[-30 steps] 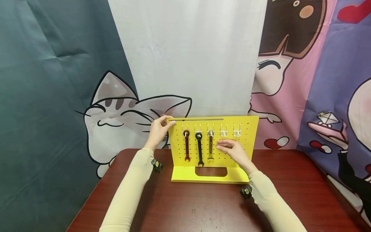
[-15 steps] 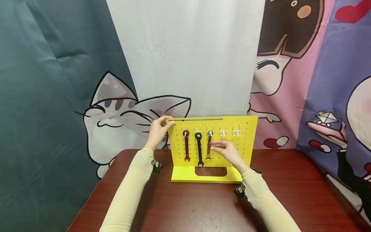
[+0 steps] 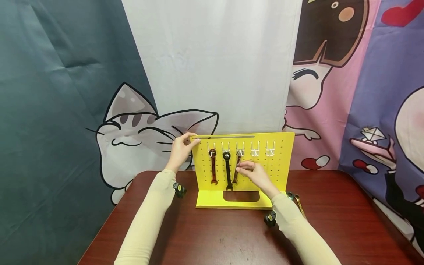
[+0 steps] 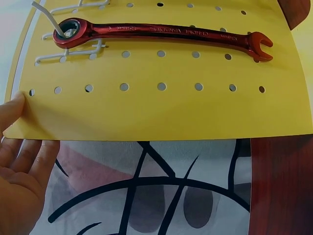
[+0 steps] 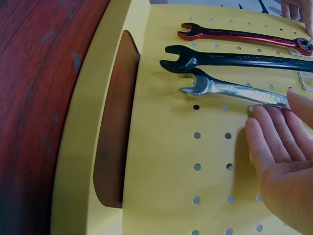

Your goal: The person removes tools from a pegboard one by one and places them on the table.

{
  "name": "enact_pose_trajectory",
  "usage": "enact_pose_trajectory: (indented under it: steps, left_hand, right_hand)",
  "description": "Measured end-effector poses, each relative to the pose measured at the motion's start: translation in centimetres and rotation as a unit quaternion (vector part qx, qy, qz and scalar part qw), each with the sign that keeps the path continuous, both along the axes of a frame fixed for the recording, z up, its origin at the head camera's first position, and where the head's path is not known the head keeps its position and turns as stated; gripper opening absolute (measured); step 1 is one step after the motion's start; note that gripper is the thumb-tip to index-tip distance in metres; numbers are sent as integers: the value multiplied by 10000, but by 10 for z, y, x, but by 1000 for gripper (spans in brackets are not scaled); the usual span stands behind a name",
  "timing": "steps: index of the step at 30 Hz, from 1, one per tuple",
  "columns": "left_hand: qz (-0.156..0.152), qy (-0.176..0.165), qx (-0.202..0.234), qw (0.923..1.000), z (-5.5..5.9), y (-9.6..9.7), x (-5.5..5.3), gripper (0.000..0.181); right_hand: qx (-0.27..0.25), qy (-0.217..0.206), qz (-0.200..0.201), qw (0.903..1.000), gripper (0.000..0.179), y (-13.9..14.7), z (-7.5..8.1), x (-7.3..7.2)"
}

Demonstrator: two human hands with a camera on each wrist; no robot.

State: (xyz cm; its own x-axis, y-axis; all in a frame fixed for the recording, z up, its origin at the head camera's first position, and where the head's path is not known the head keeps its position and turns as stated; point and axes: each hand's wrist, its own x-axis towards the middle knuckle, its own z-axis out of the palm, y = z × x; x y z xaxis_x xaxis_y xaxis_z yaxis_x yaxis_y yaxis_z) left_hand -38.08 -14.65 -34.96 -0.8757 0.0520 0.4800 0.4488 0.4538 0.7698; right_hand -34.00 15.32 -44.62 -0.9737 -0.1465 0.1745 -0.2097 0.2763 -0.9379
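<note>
A yellow pegboard (image 3: 278,162) stands upright on its base. At its top left corner my left hand (image 3: 180,150) grips the edge, thumb in front and fingers behind, as the left wrist view shows. Three wrenches hang from hooks: a red wrench (image 4: 171,32), a black wrench (image 5: 244,59) and a silver wrench (image 5: 234,90). My right hand (image 3: 260,178) pinches the silver wrench partway along its shaft. That wrench slants, its open end swung left close to the black one while its ring end is still at the hook. My right thumb and fingers partly cover its shaft.
Two more white hooks (image 3: 263,151) on the right of the board carry nothing. A gold wrench (image 3: 299,203) and a teal-ended wrench (image 3: 290,195) lie on the brown table (image 3: 212,235), partly behind my right forearm. Printed curtains hang behind.
My right hand has moved left to the silver wrench and taken hold of it. The wrench's lower end has swung left. My left hand stays on the board's corner.
</note>
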Motion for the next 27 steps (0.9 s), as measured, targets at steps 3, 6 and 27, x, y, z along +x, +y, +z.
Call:
enact_pose_trajectory:
  steps: [3,6,27]
  left_hand:
    - [-5,-12,-9,10000,-1,0,1,28]
    - [-4,-16,-3,10000,-2,1,1,28]
    - [-48,-73,92,9999,0,1,1,28]
  right_hand:
    - [-218,-84,-95,9997,42,-1,-2,1]
    - [-539,-107,-181,9983,42,-3,-4,2]
    - [-945,247,-449,9942,39,-7,6,9]
